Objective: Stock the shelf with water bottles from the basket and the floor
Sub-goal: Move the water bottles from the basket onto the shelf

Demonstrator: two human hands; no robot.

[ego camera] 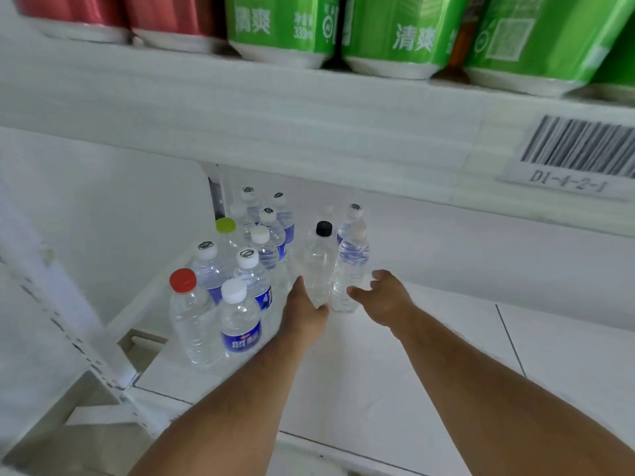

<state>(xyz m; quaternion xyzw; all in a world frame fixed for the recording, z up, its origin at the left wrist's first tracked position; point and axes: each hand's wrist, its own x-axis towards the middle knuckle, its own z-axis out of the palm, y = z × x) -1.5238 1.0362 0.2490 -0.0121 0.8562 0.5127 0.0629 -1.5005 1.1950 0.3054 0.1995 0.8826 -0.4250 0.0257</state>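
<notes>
Head view: left hand (304, 312) was wrapped around the base of the black-capped bottle (319, 266), upright on the lower shelf (395, 355). Right hand (385, 297) was open, fingers spread, just beside the white-capped bottle (348, 273), not gripping it. More water bottles (237, 269) were clustered to the left on the same shelf.

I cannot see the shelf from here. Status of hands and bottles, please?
Left hand on black-cap bottle. Right hand open beside next bottle. Shelf space to the right free.
</notes>
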